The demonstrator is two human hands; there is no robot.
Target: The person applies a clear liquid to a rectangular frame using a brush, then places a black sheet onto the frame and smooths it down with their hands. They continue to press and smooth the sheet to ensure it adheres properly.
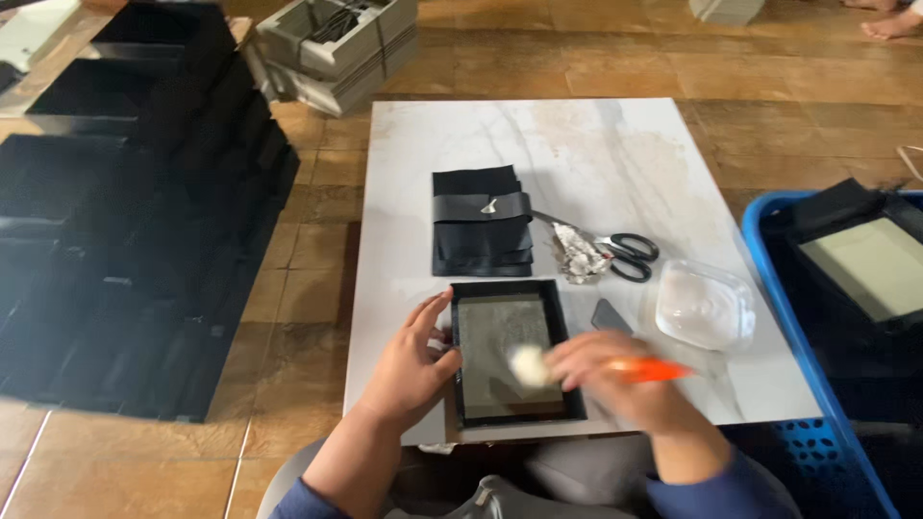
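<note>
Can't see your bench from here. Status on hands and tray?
Left hand steadying the black tray at its left edge. Right hand holds orange-handled brush over tray's inside. Scissors, clear dish lie apart.

Brown tiled floor (596,58) all around, daylight soft across it. A low white marble-patterned tabletop (615,144) sits centre; black flat trays (125,240) stack along the floor, left of its left edge.

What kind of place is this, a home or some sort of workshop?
Probably a small craft workshop on a home floor: a low marble-look table on brown tiles, many black trays laid out in rows, and scissors beside stacked black pieces.
</note>
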